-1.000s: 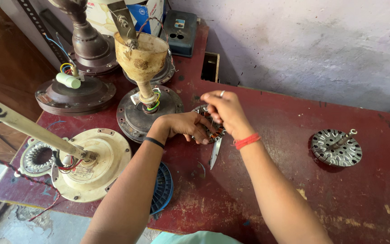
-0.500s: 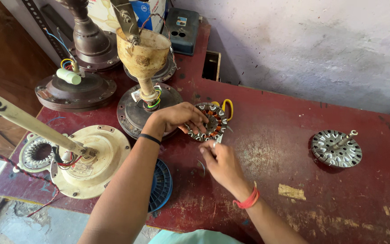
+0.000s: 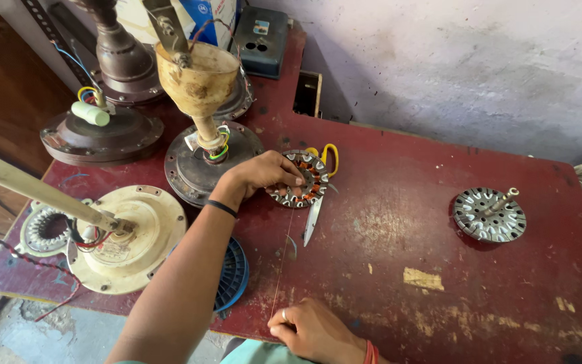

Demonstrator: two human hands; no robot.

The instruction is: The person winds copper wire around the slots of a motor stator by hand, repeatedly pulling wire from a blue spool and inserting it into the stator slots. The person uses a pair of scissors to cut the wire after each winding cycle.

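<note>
A ceiling-fan stator [image 3: 302, 179] with copper windings is pinned flat on the red counter [image 3: 439, 236] by the left hand [image 3: 264, 174], whose fingers [image 3: 289, 176] are curled over its rim and closed on it. A thin wire [image 3: 281, 259] is seen running straight from the stator down to the right hand [image 3: 314, 330] at the near edge of the counter, where it is pinched between thumb and forefinger, the fingers closed narrow on it. The wire looks taut.

A pair of scissors with yellow handles [image 3: 319, 195] lies touching the stator on its right side, blade pointing toward the near edge. A brown fan motor housing with a cream canopy [image 3: 203, 135] stands just beside the left hand, and a cream fan motor [image 3: 126, 236] lies further left. A silver rotor [image 3: 490, 214] sits well apart on the right.

The step in hand is judged to be the drawing out of winding wire from the stator. For the next pull, the stator must be kept pressed down and the wire kept in line, clear of the scissor blade; a jerk could snap so fine a strand.
</note>
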